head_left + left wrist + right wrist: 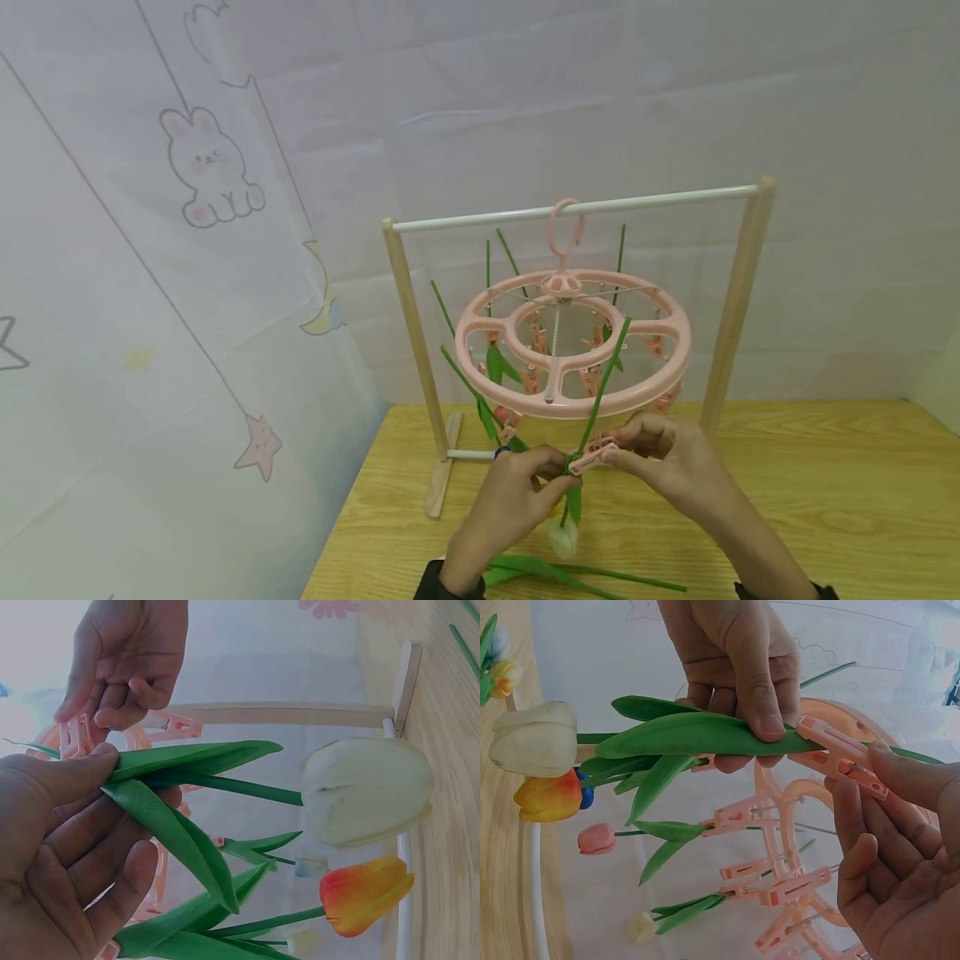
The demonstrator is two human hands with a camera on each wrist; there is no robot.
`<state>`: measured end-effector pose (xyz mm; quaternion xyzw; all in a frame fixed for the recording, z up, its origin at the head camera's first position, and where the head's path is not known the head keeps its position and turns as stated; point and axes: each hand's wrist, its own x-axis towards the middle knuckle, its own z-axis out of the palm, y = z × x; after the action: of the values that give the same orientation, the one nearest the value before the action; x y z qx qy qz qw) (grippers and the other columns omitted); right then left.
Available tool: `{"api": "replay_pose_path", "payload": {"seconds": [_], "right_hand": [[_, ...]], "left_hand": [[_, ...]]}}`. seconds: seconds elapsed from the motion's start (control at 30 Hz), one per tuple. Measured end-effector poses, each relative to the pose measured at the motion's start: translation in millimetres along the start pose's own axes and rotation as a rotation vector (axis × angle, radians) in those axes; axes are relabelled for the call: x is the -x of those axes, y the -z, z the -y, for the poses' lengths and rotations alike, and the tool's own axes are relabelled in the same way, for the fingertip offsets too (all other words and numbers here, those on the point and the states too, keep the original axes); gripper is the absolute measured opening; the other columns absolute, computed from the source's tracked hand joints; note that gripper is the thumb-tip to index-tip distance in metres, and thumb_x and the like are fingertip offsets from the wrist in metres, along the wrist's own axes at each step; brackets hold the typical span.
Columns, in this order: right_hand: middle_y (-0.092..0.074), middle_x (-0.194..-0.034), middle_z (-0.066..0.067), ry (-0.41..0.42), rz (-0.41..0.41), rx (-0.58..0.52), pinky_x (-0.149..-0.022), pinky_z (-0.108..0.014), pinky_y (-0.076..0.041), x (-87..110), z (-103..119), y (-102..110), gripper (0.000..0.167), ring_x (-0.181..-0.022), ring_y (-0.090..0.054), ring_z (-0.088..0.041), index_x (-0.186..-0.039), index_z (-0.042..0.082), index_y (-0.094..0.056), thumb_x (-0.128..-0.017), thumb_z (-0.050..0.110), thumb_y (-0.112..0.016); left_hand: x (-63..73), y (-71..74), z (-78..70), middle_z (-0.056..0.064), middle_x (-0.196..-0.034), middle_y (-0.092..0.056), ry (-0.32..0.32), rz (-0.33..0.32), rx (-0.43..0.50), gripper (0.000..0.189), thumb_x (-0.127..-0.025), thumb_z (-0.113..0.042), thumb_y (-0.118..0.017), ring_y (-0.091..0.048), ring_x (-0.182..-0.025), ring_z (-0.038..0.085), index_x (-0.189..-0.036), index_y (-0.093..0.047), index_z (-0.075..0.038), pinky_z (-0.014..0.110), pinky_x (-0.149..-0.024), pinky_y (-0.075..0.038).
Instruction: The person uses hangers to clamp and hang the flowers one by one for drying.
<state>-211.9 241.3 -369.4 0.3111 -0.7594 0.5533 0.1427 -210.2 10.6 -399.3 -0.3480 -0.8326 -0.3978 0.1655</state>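
Note:
My left hand (517, 492) pinches a white tulip (367, 791) by its green leaves and stem, the bloom hanging downward. Between thumb and fingers, my right hand (663, 458) holds a pink clothespin (844, 757) whose jaws sit around the tulip's stem, right beside the left fingertips. The clothespin belongs to a round pink drying hanger (573, 408), hooked on a white rail (667, 200). Other tulips hang head down from its clips, among them an orange-yellow one (367, 896) and a pink one (597, 838) in the wrist views.
Wooden posts (735, 308) hold up the rail on both sides, with a foot (442, 475) on the wooden table (825, 500). Loose green stems and leaves (540, 568) lie at the near edge. A pale printed cloth (480, 100) hangs behind.

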Motion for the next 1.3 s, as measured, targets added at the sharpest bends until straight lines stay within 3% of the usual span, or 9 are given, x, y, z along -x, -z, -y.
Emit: {"api": "replay_pose_path", "payload": {"seconds": [0.23,0.53,0.9,1.07,1.2,1.3], "right_hand": [[-0.074,-0.091,-0.003,-0.032,-0.006,0.043,-0.065,-0.026,-0.057,1.2,1,0,0.01,-0.076,-0.069,-0.012,-0.091,0.005,-0.07,-0.087,0.006,-0.078],[-0.071,-0.098,-0.007,-0.076,0.012,0.036,-0.071,-0.027,-0.058,0.7,2,-2,0.014,-0.083,-0.069,-0.011,-0.1,0.002,-0.067,-0.091,0.009,-0.075],[-0.071,-0.1,-0.004,-0.042,0.023,-0.03,-0.072,-0.027,-0.059,-0.1,0,-4,0.017,-0.083,-0.071,-0.015,-0.108,-0.001,-0.064,-0.093,0.004,-0.072],[-0.071,-0.106,-0.001,-0.027,0.015,0.005,-0.077,-0.026,-0.058,-1.8,-4,3,0.026,-0.09,-0.07,-0.012,-0.119,-0.001,-0.064,-0.094,0.005,-0.07],[-0.074,-0.104,-0.002,-0.058,-0.061,0.011,-0.077,-0.022,-0.058,-2.2,-6,21,0.025,-0.088,-0.071,-0.013,-0.122,-0.003,-0.062,-0.098,0.004,-0.065],[-0.073,-0.093,0.003,-0.135,-0.19,0.036,-0.069,-0.019,-0.054,-0.6,-7,35,0.021,-0.08,-0.069,-0.012,-0.118,0.0,-0.063,-0.102,0.012,-0.062]], "left_hand": [[-0.5,-0.8,-1.1,0.003,-0.093,-0.077,-0.01,0.012,0.017,0.019,-0.096,-0.02,-0.069,-0.066,-0.076,-0.006,-0.107,-0.073,-0.005,0.01,-0.064,-0.051],[-0.9,0.8,-2.9,0.002,-0.096,-0.076,0.017,0.02,0.006,0.033,-0.1,-0.024,-0.066,-0.066,-0.082,-0.004,-0.124,-0.067,-0.002,0.012,-0.066,-0.052],[-3.5,-5.3,-4.5,0.004,-0.092,-0.075,-0.015,-0.063,0.088,0.031,-0.104,-0.026,-0.059,-0.064,-0.077,-0.001,-0.119,-0.069,-0.002,0.016,-0.068,-0.054],[-3.0,-3.7,-2.2,0.006,-0.092,-0.075,-0.036,-0.111,0.085,0.029,-0.103,-0.024,-0.06,-0.066,-0.08,0.002,-0.115,-0.071,0.001,0.018,-0.068,-0.055],[-2.5,1.5,-1.5,0.007,-0.093,-0.075,-0.031,-0.144,0.081,0.03,-0.103,-0.023,-0.061,-0.068,-0.083,0.007,-0.114,-0.071,0.002,0.02,-0.069,-0.056],[-2.9,6.1,-1.2,0.007,-0.094,-0.075,-0.025,-0.139,0.092,0.03,-0.103,-0.023,-0.061,-0.068,-0.083,0.008,-0.115,-0.071,0.003,0.02,-0.07,-0.056]]}}
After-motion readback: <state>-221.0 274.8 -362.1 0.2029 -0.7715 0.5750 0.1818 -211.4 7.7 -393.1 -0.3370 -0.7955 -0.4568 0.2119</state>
